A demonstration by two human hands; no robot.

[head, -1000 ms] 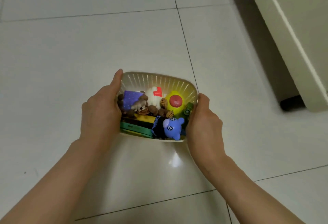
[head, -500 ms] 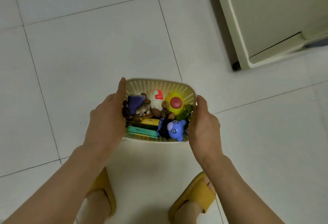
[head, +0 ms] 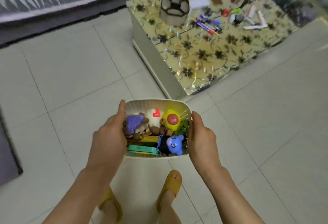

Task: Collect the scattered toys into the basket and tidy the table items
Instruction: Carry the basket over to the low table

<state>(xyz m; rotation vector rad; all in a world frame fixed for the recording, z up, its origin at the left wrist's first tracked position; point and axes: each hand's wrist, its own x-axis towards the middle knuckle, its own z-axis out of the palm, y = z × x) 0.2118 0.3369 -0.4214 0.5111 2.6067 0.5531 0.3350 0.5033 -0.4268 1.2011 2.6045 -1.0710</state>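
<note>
I hold a white slotted basket above the tiled floor, in front of my body. My left hand grips its left side and my right hand grips its right side. Inside lie several toys: a blue round-eared figure, a yellow ball with a red spot, a white toy with a red piece, a purple block, brown nuts, and green and yellow flat boxes.
A low table with a floral glass top stands ahead to the right. On it are an octagonal holder, pens, small boxes and bits. A grey sofa edge runs along the back. A dark mat lies left. My feet wear yellow slippers.
The view has lifted and swung, bringing the floral table top and sofa edge into sight. The basket stays held between both hands, with the same toys inside.
</note>
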